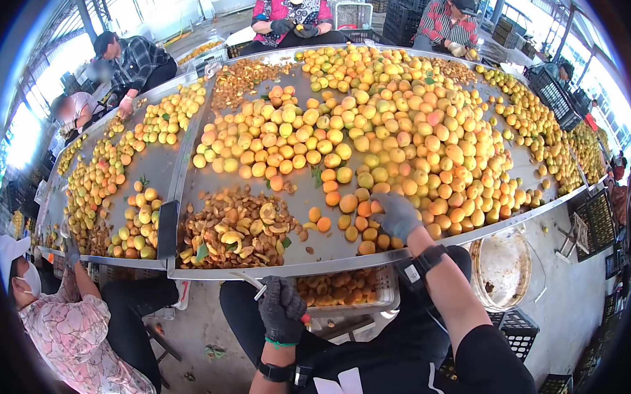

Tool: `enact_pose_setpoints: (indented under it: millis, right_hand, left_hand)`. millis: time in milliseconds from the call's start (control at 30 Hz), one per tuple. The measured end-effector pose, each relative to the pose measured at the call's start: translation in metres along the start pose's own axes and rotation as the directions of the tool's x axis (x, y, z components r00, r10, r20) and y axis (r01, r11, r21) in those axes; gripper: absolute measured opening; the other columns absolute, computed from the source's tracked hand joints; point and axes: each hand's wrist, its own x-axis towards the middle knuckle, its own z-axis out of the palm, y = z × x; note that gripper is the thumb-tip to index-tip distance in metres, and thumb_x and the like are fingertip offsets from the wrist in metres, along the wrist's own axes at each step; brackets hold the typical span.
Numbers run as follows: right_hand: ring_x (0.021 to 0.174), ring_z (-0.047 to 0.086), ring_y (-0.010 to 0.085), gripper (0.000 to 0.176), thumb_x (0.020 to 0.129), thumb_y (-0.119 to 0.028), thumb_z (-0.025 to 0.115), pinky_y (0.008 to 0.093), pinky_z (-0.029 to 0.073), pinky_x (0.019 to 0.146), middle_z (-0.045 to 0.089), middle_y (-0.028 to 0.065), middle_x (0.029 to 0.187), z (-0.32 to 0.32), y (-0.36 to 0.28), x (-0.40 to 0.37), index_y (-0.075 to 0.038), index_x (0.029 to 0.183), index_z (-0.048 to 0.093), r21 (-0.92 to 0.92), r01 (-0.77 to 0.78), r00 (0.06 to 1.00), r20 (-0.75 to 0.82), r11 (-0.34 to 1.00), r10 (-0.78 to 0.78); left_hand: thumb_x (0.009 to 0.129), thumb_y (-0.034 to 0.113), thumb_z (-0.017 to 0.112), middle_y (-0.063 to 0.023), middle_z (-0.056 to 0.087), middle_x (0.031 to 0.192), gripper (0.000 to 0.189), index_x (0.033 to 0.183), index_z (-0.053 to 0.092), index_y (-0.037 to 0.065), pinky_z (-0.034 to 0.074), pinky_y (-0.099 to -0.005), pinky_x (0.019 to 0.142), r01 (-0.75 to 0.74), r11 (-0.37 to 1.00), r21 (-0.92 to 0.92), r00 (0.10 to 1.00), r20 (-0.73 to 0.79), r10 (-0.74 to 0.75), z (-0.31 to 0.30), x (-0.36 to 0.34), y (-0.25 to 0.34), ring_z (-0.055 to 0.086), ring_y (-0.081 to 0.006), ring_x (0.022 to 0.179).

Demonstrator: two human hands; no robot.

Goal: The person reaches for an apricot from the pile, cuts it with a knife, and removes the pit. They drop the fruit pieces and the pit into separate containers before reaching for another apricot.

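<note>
Gloved in dark grey, my left hand (281, 311) is closed round a tool with a red end (306, 319) and a thin metal tip, just off the table's front edge. My right hand (396, 216), in a lighter grey glove, reaches over the metal table (296, 260) with its fingertips at an orange apricot (376, 207); whether it grips the fruit I cannot tell. Beyond and right of it lies a big heap of apricots (428, 142). A pile of pits and cut pieces (239, 228) lies on the table's left front part.
Below the table edge stands a crate of halved fruit (340, 288). A white bucket (499, 269) is at the right. A dark divider (168, 229) stands left of the pits. Several people sit round the table, one (82, 321) at the near left.
</note>
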Motion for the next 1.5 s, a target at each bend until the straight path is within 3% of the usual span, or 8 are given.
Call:
enact_pose_setpoints:
  millis: [100, 167, 467, 633, 700, 900, 1233, 1500]
  right_hand:
    - [0.085, 0.06, 0.0212, 0.037, 0.086, -0.03, 0.063, 0.0335, 0.051, 0.073, 0.06, 0.0069, 0.095, -0.027, -0.018, -0.021, -0.008, 0.115, 0.055, 0.802, -0.267, 0.96, 0.172, 0.535, 0.222]
    - [0.082, 0.058, 0.0145, 0.035, 0.089, -0.029, 0.062, 0.028, 0.05, 0.069, 0.058, 0.0048, 0.093, -0.025, -0.024, -0.048, -0.006, 0.114, 0.053, 0.562, -0.478, 0.84, 0.517, -0.674, -0.165]
    - [0.09, 0.057, 0.0097, 0.021, 0.088, -0.011, 0.063, 0.0233, 0.048, 0.08, 0.059, 0.001, 0.099, -0.031, -0.118, -0.134, -0.006, 0.109, 0.062, 0.95, -0.299, 0.948, 0.306, 0.087, -0.09]
    - [0.092, 0.057, 0.0091, 0.017, 0.092, -0.015, 0.06, 0.0247, 0.046, 0.086, 0.061, 0.0029, 0.099, -0.021, -0.095, -0.137, -0.005, 0.105, 0.063, 0.958, -0.002, 0.965, 0.076, 0.287, -0.25]
    - [0.091, 0.057, 0.0122, 0.026, 0.097, -0.025, 0.051, 0.0256, 0.045, 0.084, 0.059, 0.005, 0.101, -0.019, -0.087, -0.137, -0.004, 0.11, 0.06, 0.823, -0.499, 0.857, 0.423, -0.272, -0.294]
    - [0.102, 0.057, 0.0195, 0.035, 0.099, -0.028, 0.043, 0.0321, 0.047, 0.086, 0.057, 0.0072, 0.119, -0.028, -0.094, -0.144, -0.005, 0.125, 0.05, 0.494, -0.385, 0.913, 0.328, -0.78, -0.243]
    - [0.076, 0.054, 0.0125, 0.037, 0.095, -0.02, 0.051, 0.0211, 0.038, 0.055, 0.058, 0.0118, 0.116, -0.049, -0.099, -0.161, -0.011, 0.13, 0.046, 0.624, -0.322, 0.94, 0.302, -0.712, -0.16]
    - [0.057, 0.045, 0.0105, 0.022, 0.094, -0.017, 0.05, 0.0212, 0.034, 0.047, 0.063, 0.0113, 0.105, -0.036, -0.1, -0.162, -0.011, 0.114, 0.054, 0.775, -0.277, 0.944, 0.329, -0.568, -0.012]
  left_hand:
    - [0.094, 0.023, 0.056, 0.0033, 0.039, 0.056, 0.02, 0.077, 0.05, 0.014, 0.026, -0.0248, 0.035, -0.04, 0.996, 0.083, 0.999, 0.027, 0.038, 0.006, -0.003, 0.004, 0.032, -0.0095, 0.036]
    - [0.093, 0.021, 0.058, 0.0032, 0.042, 0.057, 0.019, 0.077, 0.052, 0.013, 0.027, -0.0244, 0.035, -0.045, 0.975, 0.215, 0.997, -0.053, 0.058, 0.015, 0.001, -0.002, 0.034, -0.0092, 0.037]
    - [0.083, 0.029, 0.067, -0.0116, 0.065, 0.086, 0.026, 0.103, 0.061, 0.015, 0.051, -0.0409, 0.064, -0.45, -0.486, 0.749, 0.843, 0.535, 0.045, 0.023, -0.016, -0.037, 0.064, -0.0336, 0.076]
    - [0.081, 0.019, 0.066, -0.015, 0.063, 0.08, 0.032, 0.11, 0.056, 0.007, 0.051, -0.0366, 0.058, -0.598, -0.12, 0.793, 0.8, 0.579, -0.162, 0.03, -0.033, -0.031, 0.064, -0.0297, 0.069]
    - [0.086, 0.017, 0.063, -0.0081, 0.056, 0.069, 0.032, 0.114, 0.051, 0.006, 0.046, -0.0294, 0.05, 0.289, 0.525, 0.801, 0.799, 0.1, -0.593, 0.029, -0.035, -0.022, 0.059, -0.0187, 0.059]
    - [0.088, 0.021, 0.064, 0.0031, 0.051, 0.067, 0.022, 0.105, 0.053, 0.011, 0.033, -0.0215, 0.038, 0.273, 0.699, 0.661, 0.877, 0.127, -0.463, 0.03, -0.042, -0.021, 0.044, -0.0045, 0.048]
    - [0.078, 0.024, 0.071, -0.0114, 0.062, 0.07, 0.033, 0.105, 0.061, 0.008, 0.048, -0.0404, 0.048, -0.603, -0.551, 0.577, 0.628, 0.769, 0.118, 0.033, -0.041, -0.045, 0.059, -0.0311, 0.052]
    - [0.083, 0.017, 0.066, -0.0139, 0.062, 0.077, 0.035, 0.114, 0.055, 0.006, 0.05, -0.0376, 0.06, -0.644, -0.208, 0.736, 0.755, 0.655, -0.019, 0.028, -0.044, -0.048, 0.063, -0.0311, 0.067]
